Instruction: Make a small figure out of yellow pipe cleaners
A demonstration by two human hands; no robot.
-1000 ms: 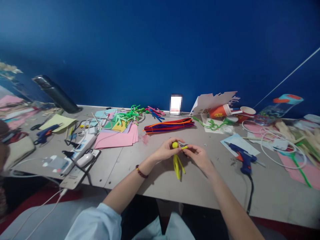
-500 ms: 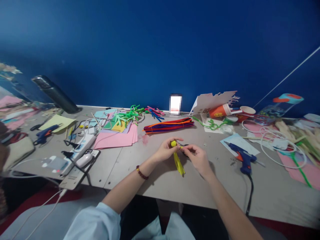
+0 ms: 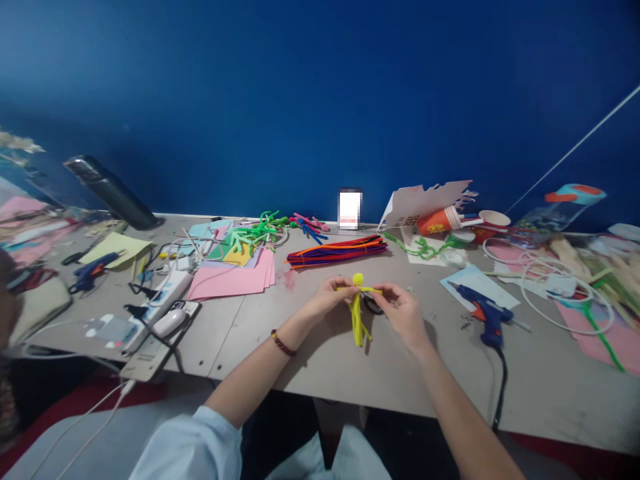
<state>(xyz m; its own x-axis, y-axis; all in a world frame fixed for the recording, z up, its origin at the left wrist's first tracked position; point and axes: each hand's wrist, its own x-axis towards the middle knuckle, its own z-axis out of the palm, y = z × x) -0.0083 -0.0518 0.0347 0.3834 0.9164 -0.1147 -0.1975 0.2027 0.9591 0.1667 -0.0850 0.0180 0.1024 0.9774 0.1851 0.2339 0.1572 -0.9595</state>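
Just above the grey table [image 3: 320,373], my two hands hold a small yellow pipe-cleaner figure [image 3: 357,313] upright. It has a coiled round head, a short crosswise arm piece and long strands hanging down. My left hand [image 3: 327,301] pinches the left end of the arm piece. My right hand [image 3: 403,312] pinches the right end. A dark small object lies under my right fingers, too unclear to name. A beaded bracelet [image 3: 283,344] circles my left wrist.
A bundle of coloured pipe cleaners [image 3: 337,251] lies behind my hands. Pink paper sheets [image 3: 235,275] and green pipe-cleaner shapes [image 3: 255,232] lie at the left. A blue glue gun [image 3: 483,311] with its cord rests at the right. A power strip [image 3: 163,295], paper cups [image 3: 443,221] and white cable [image 3: 560,283] clutter the table's sides.
The yellow figure has turned upright, its head now on top and the arm piece stretched sideways between my two pinching hands. Both hands have spread slightly apart.
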